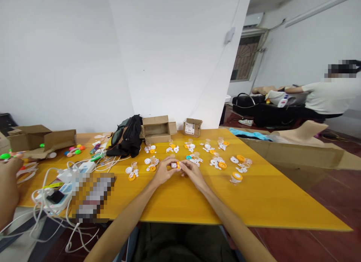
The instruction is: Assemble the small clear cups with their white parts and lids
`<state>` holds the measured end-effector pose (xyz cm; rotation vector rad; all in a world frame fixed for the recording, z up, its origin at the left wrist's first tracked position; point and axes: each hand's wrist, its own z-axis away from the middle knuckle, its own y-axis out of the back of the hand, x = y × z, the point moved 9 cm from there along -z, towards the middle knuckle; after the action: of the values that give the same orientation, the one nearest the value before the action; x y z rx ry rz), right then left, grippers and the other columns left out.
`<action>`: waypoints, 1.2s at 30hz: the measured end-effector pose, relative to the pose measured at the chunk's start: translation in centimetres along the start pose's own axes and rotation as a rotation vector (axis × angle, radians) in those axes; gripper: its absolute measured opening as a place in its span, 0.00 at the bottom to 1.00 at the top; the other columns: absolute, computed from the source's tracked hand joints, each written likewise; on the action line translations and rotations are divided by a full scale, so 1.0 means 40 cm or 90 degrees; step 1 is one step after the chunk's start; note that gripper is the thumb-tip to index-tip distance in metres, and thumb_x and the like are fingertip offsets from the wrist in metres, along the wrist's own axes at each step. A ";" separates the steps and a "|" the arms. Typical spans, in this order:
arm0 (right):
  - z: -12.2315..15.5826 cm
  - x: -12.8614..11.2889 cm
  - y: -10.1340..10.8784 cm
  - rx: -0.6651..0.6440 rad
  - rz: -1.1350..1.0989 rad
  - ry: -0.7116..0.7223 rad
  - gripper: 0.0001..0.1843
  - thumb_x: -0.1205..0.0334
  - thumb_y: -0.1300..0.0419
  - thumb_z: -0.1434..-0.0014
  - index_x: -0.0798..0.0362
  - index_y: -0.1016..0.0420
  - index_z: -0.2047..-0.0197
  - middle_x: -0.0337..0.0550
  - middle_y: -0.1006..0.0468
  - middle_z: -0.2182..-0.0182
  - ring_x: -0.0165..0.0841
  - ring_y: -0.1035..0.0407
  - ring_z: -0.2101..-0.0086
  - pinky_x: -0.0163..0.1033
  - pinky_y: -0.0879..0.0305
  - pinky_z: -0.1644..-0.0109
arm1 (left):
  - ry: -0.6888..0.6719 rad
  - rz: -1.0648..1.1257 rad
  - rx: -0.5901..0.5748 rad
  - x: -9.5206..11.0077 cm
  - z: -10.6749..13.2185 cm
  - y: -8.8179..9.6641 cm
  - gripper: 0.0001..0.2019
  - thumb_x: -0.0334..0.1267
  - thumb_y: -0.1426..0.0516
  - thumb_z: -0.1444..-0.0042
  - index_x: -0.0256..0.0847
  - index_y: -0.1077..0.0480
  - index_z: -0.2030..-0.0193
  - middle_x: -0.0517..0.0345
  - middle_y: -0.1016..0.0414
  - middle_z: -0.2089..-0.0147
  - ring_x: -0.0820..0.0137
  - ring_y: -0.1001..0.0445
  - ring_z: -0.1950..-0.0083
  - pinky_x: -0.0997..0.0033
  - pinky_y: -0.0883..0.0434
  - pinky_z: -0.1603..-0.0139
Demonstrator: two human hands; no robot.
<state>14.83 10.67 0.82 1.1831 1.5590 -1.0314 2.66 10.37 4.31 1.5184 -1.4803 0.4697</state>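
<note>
My left hand and my right hand meet above the middle of the table, fingers closed on a small white-and-orange plastic part between them. Its exact kind is too small to make out. Around the hands lie several little groups of pieces: white perforated discs, orange rings and clear plastic cups. A teal ring lies just beyond my right hand. To the right stands a clear cup with an orange ring on top.
Cardboard boxes and a black bag stand along the wall. At left are a power strip with tangled cables, a blurred-out device, colourful balls and another person's hand. A person sits far right.
</note>
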 end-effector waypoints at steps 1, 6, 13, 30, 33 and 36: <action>-0.001 0.000 0.001 0.002 -0.007 0.003 0.25 0.35 0.33 0.54 0.49 0.22 0.68 0.42 0.21 0.72 0.36 0.28 0.70 0.39 0.30 0.70 | 0.004 0.002 0.003 -0.003 0.000 0.001 0.12 0.39 0.36 0.48 0.42 0.22 0.57 0.52 0.22 0.57 0.64 0.25 0.57 0.65 0.28 0.53; -0.002 0.001 0.005 0.007 -0.021 0.010 0.26 0.36 0.31 0.57 0.49 0.22 0.66 0.43 0.19 0.68 0.39 0.27 0.65 0.41 0.29 0.64 | -0.002 -0.003 0.012 -0.005 0.000 0.004 0.11 0.39 0.36 0.48 0.41 0.22 0.57 0.52 0.22 0.57 0.65 0.25 0.57 0.64 0.29 0.52; 0.001 -0.003 0.001 -0.006 0.022 0.008 0.24 0.35 0.34 0.52 0.51 0.22 0.71 0.40 0.23 0.76 0.34 0.30 0.74 0.39 0.32 0.69 | -0.043 -0.020 -0.002 0.016 0.002 0.001 0.11 0.38 0.36 0.47 0.43 0.22 0.56 0.52 0.23 0.57 0.62 0.26 0.54 0.61 0.29 0.48; 0.001 0.004 0.000 0.013 0.028 -0.015 0.27 0.32 0.36 0.53 0.50 0.28 0.73 0.37 0.28 0.80 0.30 0.35 0.80 0.35 0.38 0.78 | -0.018 0.015 -0.010 -0.007 0.003 -0.013 0.16 0.35 0.34 0.51 0.42 0.26 0.54 0.53 0.25 0.54 0.64 0.26 0.54 0.63 0.29 0.49; 0.001 -0.001 0.000 0.021 0.008 -0.009 0.26 0.34 0.34 0.55 0.51 0.26 0.70 0.40 0.23 0.74 0.33 0.30 0.75 0.36 0.34 0.74 | 0.025 0.022 -0.010 -0.027 0.001 -0.014 0.17 0.37 0.33 0.52 0.41 0.25 0.54 0.53 0.24 0.54 0.65 0.25 0.55 0.65 0.29 0.50; 0.001 0.000 0.000 0.023 -0.005 -0.014 0.26 0.36 0.32 0.56 0.51 0.25 0.69 0.42 0.21 0.71 0.36 0.27 0.70 0.37 0.31 0.72 | 0.054 0.011 -0.013 -0.034 0.000 -0.013 0.12 0.41 0.35 0.48 0.40 0.23 0.57 0.54 0.22 0.59 0.66 0.25 0.58 0.67 0.28 0.54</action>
<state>14.83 10.63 0.79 1.1871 1.5345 -1.0792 2.87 11.06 3.04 1.4536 -1.4289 0.5218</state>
